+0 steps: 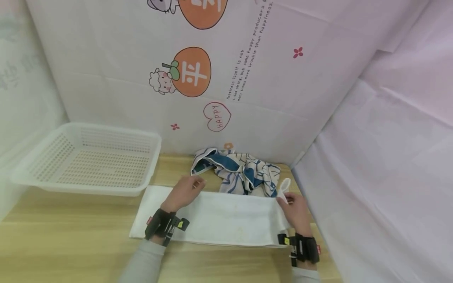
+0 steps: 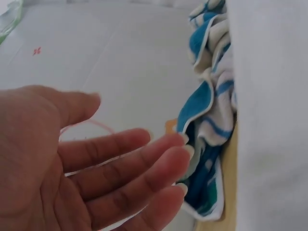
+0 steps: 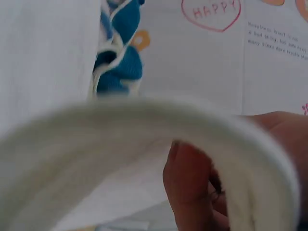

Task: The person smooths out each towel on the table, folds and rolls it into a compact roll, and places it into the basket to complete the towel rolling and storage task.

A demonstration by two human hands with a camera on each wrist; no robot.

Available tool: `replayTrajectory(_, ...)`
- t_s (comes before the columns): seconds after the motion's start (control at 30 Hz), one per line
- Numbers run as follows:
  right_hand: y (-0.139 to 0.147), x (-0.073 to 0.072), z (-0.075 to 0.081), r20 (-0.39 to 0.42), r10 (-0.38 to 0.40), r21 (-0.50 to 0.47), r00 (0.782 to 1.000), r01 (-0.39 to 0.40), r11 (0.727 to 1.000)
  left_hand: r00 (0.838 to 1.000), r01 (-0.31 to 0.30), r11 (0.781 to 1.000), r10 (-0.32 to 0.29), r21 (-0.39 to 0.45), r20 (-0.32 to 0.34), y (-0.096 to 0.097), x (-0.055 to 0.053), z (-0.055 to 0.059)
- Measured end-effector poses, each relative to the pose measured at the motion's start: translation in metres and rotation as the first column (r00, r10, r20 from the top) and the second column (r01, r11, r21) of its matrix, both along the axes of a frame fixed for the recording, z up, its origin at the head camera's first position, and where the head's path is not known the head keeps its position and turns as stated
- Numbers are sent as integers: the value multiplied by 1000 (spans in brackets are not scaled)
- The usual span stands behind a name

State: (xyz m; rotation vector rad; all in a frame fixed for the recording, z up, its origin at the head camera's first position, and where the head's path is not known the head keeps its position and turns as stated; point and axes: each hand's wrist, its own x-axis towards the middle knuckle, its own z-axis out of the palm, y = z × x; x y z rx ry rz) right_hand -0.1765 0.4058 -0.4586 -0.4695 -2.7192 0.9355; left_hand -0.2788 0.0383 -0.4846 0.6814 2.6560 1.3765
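Note:
A white towel (image 1: pixel 230 220), folded into a long strip, lies across the wooden table. My right hand (image 1: pixel 296 210) pinches its right end near the far corner, and that end is lifted and curls up. In the right wrist view the raised towel edge (image 3: pixel 144 113) arches close to the camera, with the thumb (image 3: pixel 190 185) against the cloth. Above the left part of the towel hovers my left hand (image 1: pixel 184 192); the left wrist view shows its fingers (image 2: pixel 139 178) spread loosely, holding nothing. Behind the towel lies a crumpled blue-and-white patterned cloth (image 1: pixel 244 169).
At the back left stands a white plastic basket (image 1: pixel 106 188) with perforated walls. The wooden table (image 1: pixel 70 228) ends at a printed white sheet (image 1: pixel 265 118) at the back and a plain white sheet (image 1: pixel 382 177) on the right.

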Motion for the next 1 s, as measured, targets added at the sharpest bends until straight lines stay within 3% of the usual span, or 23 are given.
replayTrajectory(0.13,-48,-14,7,-36,48,-27,998,-49,998,1000,-17,1000,17,-19,14,18,7,-4)
replayTrajectory(0.33,-114,-27,18,-98,190,-106,977,-200,974,997,64,998,-65,30,38,33,16,-5)
replayTrajectory(0.43,-142,-36,9,-124,331,-123,935,-346,930,993,100,991,-105,84,52,36,18,-4)
replayTrajectory(0.57,-165,-46,-16,-101,515,-117,851,-524,844,991,128,988,-130,88,28,37,17,-7)
replayTrajectory(0.67,-170,-53,-33,-63,579,-144,813,-581,801,992,125,992,-125,31,27,36,15,-14)
replayTrajectory(0.77,-169,-57,-43,-6,626,-200,780,-615,763,991,112,993,-110,-23,75,33,12,-23)
replayTrajectory(0.9,-165,-58,-42,70,717,-275,694,-677,682,989,103,992,-94,-72,118,30,9,-31)
replayTrajectory(1.0,-158,-57,-39,90,748,-304,657,-697,649,990,92,991,-81,-101,112,29,8,-32)
